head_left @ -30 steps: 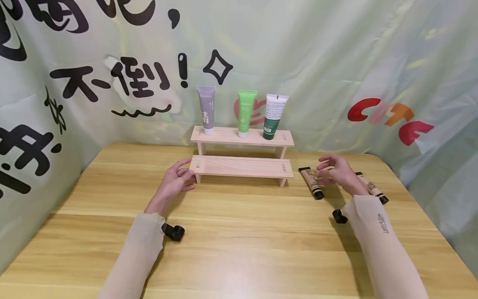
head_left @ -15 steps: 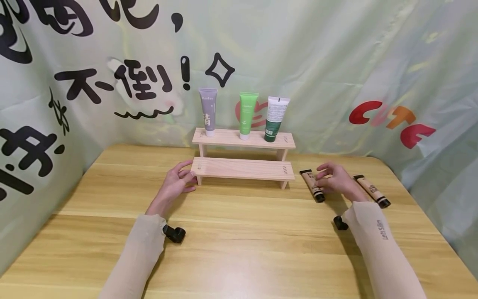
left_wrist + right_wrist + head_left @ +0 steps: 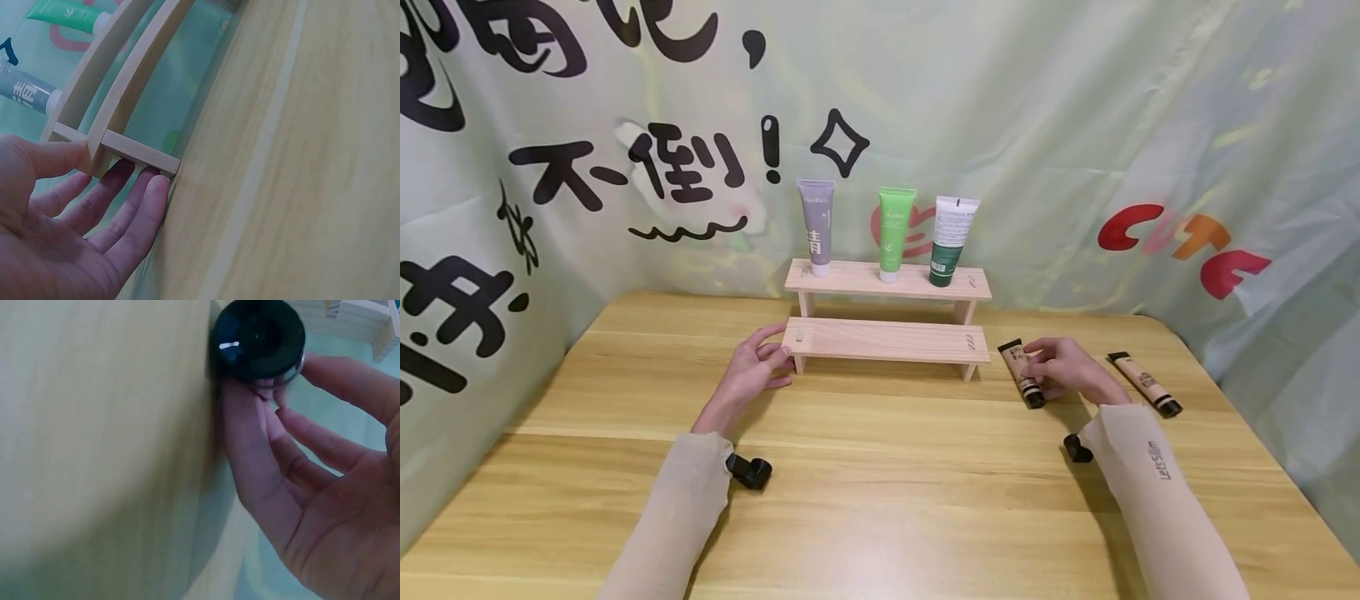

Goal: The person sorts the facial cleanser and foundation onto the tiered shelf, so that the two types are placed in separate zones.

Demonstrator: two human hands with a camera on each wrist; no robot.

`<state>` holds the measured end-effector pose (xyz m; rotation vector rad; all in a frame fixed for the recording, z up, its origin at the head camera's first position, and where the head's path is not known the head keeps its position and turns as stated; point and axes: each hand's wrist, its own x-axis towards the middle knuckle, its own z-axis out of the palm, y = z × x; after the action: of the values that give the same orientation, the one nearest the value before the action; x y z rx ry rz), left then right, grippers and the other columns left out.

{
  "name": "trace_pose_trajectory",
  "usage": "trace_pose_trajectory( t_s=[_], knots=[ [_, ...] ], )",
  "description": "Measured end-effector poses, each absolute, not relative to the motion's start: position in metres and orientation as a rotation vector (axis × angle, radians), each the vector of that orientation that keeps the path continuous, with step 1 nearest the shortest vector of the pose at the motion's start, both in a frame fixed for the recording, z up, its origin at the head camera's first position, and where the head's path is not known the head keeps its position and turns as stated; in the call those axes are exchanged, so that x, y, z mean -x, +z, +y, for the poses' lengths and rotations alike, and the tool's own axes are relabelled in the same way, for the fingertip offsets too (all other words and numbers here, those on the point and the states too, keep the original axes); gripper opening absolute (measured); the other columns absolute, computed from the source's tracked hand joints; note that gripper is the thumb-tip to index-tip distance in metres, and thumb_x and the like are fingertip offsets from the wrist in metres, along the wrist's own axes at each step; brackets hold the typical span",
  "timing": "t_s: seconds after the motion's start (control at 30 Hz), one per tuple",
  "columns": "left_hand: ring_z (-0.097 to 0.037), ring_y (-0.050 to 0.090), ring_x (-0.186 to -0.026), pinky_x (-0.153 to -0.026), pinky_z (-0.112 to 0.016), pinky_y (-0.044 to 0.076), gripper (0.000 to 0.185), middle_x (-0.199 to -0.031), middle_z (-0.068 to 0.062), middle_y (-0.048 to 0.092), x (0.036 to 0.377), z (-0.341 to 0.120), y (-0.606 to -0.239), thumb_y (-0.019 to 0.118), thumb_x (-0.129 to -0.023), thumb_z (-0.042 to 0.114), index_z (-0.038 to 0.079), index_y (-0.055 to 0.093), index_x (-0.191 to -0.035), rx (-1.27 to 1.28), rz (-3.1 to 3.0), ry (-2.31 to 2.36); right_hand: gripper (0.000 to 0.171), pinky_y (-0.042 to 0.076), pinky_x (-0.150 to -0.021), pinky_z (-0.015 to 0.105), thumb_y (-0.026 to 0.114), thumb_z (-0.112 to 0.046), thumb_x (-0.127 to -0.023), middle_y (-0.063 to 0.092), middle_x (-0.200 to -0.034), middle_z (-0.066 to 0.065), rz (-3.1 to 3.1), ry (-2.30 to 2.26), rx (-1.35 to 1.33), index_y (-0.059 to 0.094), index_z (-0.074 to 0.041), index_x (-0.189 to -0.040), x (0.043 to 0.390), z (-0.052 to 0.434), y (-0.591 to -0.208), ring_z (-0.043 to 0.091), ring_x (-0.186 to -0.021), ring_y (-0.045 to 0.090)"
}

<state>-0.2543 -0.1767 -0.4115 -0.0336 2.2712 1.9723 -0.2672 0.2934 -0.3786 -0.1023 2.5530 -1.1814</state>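
Observation:
My left hand (image 3: 751, 364) holds the left end of a two-tier wooden display rack (image 3: 887, 339). In the left wrist view, the thumb lies at the board's end and the fingers touch the leg (image 3: 140, 152). To the right of the rack, my right hand (image 3: 1070, 367) pinches a beige squeeze tube (image 3: 1017, 364) with black ends, which lies on the table. Seen from the right wrist, its round black cap (image 3: 259, 337) sits between thumb and fingers. Purple (image 3: 817, 225), green (image 3: 894, 233) and white-and-dark-green (image 3: 951, 242) squeeze tubes stand on the upper tier.
A second beige tube (image 3: 1145, 383) lies farther right on the wooden table (image 3: 880, 483), beyond my right hand. Behind the rack hangs a pale printed cloth (image 3: 1037, 108) with black lettering.
My right hand has come down and left onto the nearer beige tube and closed on it. That tube has turned slightly. The left hand stays at the rack's end.

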Motion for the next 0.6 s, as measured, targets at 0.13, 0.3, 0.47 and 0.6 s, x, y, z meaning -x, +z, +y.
trace_pose_trajectory(
  t_s=[0.13,0.3,0.47,0.6],
  knots=[
    [-0.035,0.062,-0.114,-0.084,-0.034,0.06,0.051,-0.143,-0.029,0.051,0.254,-0.178,-0.41,0.046,-0.109,0.006,0.006,0.032,-0.158,0.037,2.272,1.982,0.055,0.062,-0.072,0.043,0.06,-0.006,-0.099,0.055,-0.118,0.029,2.542,-1.157,0.096,0.037,0.019,-0.143,0.269,0.287,-0.376,0.02,-0.084,0.063],
    [-0.037,0.061,-0.116,-0.085,-0.034,0.06,0.051,-0.143,-0.029,0.051,0.254,-0.178,-0.411,0.046,-0.109,0.007,0.006,0.032,-0.157,0.031,2.274,1.981,0.058,0.062,-0.07,0.044,0.063,-0.005,-0.097,0.056,-0.117,0.028,2.55,-1.178,0.074,0.037,0.02,-0.142,0.269,0.284,-0.376,0.019,-0.082,0.063],
    [-0.036,0.062,-0.115,-0.083,-0.033,0.06,0.05,-0.142,-0.03,0.051,0.255,-0.177,-0.413,0.046,-0.108,0.006,0.006,0.033,-0.157,0.022,2.264,1.988,0.056,0.061,-0.066,0.037,0.062,-0.002,-0.098,0.058,-0.114,0.024,2.585,-1.282,0.062,0.035,0.019,-0.143,0.267,0.288,-0.373,0.016,-0.077,0.063],
    [-0.036,0.062,-0.114,-0.082,-0.033,0.06,0.05,-0.142,-0.029,0.052,0.255,-0.177,-0.412,0.046,-0.109,0.007,0.006,0.033,-0.157,0.021,2.271,1.989,0.056,0.061,-0.067,0.036,0.058,0.0,-0.099,0.054,-0.114,0.022,2.594,-1.382,0.066,0.033,0.018,-0.145,0.268,0.287,-0.364,0.012,-0.077,0.06]
  ],
)
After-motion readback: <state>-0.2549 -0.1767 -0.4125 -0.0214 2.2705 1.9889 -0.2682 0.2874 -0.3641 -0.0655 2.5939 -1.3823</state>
